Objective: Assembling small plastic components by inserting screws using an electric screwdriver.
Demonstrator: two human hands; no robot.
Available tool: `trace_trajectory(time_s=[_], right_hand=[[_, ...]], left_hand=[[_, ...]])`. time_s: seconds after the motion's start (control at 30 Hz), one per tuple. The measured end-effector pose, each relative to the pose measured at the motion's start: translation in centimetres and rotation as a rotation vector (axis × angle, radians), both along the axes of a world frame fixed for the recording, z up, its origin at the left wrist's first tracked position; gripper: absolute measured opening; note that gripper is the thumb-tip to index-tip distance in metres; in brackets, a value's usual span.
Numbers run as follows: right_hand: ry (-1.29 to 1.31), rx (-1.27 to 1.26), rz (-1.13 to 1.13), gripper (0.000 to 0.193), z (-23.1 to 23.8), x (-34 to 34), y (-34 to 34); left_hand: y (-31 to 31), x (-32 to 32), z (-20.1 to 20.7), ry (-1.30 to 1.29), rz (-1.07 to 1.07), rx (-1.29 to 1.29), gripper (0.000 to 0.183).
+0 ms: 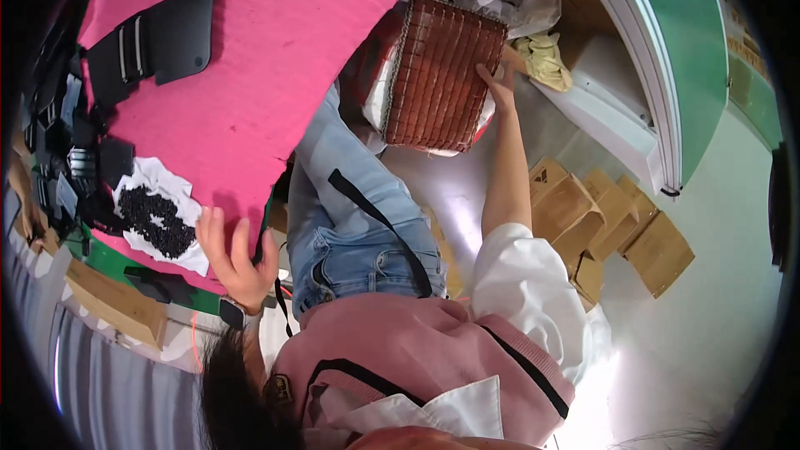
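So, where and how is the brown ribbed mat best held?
Probably grip the brown ribbed mat by its right edge, from the right, thumb on top: it looks broad and flat, and the right hand touches that edge.

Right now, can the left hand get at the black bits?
Probably yes: the left hand is spread, with nothing visible in it, right beside the white sheet bearing the black bits. Nothing seems to block the way.

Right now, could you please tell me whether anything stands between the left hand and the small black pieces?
Nothing visible does: the open left hand is at the right edge of the white sheet under the small black pieces.
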State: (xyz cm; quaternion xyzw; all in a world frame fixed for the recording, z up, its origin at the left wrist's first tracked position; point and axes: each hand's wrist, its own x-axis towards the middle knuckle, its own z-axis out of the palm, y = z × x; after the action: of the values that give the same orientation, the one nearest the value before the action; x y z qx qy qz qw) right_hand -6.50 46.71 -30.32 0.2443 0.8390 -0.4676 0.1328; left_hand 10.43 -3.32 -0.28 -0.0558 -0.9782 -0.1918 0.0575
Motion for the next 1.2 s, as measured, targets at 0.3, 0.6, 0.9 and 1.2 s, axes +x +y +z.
trace_trajectory(time_s=[0.3,0.6,0.9,1.2], right_hand=[[-0.065,-0.053,0.299,0.103,-0.5,6.5,-2.9],[-0.386,0.381,0.690,0.134,1.0,5.1,-10.0],[-0.849,0.671,1.690,0.067,9.0,-6.5,-20.3],[-1.100,0.997,2.623,0.045,31.4,-10.6,-34.3]], left_hand=[[-0.8,-1.2,-0.8,-0.089,-0.022,-0.038,0.056],[-1.4,-0.9,-0.7,-0.055,0.016,-0.006,0.050],[-2.0,-0.9,0.2,-0.036,0.031,0.093,0.035],[-2.5,-0.4,0.2,0.063,0.063,0.113,0.034]])
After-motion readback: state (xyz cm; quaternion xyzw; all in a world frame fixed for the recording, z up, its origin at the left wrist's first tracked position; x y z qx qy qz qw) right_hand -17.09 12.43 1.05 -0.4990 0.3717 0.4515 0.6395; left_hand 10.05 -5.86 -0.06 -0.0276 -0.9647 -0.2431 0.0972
